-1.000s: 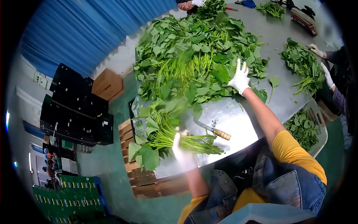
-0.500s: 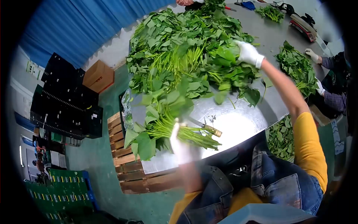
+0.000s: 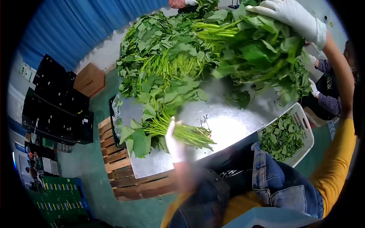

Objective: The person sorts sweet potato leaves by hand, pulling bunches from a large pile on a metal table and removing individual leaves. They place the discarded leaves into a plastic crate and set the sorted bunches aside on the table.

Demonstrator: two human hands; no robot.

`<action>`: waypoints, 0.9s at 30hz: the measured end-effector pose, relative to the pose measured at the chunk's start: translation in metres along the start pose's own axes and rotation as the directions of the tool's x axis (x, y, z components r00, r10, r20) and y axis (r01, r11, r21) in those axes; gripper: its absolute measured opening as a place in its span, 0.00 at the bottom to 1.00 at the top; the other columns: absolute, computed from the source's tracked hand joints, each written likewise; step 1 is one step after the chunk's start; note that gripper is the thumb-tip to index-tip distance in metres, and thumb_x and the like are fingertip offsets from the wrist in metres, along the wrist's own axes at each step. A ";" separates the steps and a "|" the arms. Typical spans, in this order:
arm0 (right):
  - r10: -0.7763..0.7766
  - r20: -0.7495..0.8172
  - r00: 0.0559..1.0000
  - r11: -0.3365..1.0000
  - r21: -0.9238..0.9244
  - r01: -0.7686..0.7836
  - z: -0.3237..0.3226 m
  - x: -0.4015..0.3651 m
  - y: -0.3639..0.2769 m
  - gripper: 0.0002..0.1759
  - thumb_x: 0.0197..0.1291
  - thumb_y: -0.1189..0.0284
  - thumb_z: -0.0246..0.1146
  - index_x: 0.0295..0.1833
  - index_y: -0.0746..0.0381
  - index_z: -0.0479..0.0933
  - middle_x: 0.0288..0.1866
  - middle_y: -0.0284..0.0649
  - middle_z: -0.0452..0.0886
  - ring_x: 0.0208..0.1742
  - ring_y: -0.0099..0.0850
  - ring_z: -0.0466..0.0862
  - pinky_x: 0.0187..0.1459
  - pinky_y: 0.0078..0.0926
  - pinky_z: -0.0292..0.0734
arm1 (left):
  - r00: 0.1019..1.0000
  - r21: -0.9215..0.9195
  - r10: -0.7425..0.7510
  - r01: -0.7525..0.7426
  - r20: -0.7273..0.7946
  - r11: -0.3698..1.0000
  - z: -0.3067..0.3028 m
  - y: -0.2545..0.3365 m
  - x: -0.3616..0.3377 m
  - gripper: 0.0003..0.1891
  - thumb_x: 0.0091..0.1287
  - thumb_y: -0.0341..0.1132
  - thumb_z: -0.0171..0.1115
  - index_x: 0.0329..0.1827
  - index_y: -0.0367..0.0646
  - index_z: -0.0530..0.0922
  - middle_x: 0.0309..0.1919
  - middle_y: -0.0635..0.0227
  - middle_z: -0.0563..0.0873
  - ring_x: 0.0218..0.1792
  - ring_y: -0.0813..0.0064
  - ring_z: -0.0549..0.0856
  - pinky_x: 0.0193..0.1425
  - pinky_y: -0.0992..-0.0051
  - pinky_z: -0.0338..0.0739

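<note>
My left hand [image 3: 175, 142], in a white glove, is closed around the stems of a bunch of leafy greens [image 3: 161, 127] low over the metal table [image 3: 152, 167]. The cut stem ends point right and the leaves fan out left. My right hand [image 3: 287, 17], also gloved, is raised at the upper right. Its fingers are over a large clump of leafy greens [image 3: 262, 57], held up close to the camera, with stems pointing left. Behind it lies a big heap of the same greens [image 3: 159, 49] on the table.
A white crate [image 3: 307, 129] of loose leaves stands by the table's right edge. Across the table, a co-worker's gloved hands [image 3: 314, 88] are at more greens. Wooden pallets [image 3: 118, 163], stacked black crates [image 3: 57, 106] and a cardboard box [image 3: 89, 79] are on the left.
My right hand has moved up and right from the heap, bringing a clump of greens with it. My left hand keeps its bunch, whose stems now mostly cover the brass-coloured handle seen earlier.
</note>
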State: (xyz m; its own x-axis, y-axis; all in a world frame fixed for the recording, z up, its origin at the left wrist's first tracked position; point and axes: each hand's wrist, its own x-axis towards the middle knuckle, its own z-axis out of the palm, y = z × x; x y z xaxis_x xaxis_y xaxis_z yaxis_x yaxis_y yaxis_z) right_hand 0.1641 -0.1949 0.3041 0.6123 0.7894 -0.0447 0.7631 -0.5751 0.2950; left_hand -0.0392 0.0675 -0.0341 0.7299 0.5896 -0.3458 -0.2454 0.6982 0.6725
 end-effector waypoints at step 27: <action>0.389 -0.404 0.828 0.915 0.269 -0.299 0.377 -0.054 0.024 0.16 0.54 0.65 0.66 0.49 0.54 0.81 0.39 0.38 0.83 0.38 0.39 0.83 0.43 0.36 0.77 | 0.991 -0.055 0.016 -0.009 0.129 0.998 0.008 -0.009 0.001 0.13 0.66 0.29 0.60 0.52 0.38 0.74 0.31 0.64 0.81 0.37 0.72 0.81 0.49 0.73 0.77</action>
State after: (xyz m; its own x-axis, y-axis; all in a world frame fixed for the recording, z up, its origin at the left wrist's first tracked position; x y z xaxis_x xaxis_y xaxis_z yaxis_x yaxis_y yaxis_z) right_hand 0.2275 -0.3319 -0.0460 0.7199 0.5163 0.4639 0.5713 -0.8203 0.0262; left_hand -0.0312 0.0578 -0.0351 0.8024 0.5430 -0.2477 -0.2862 0.7142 0.6388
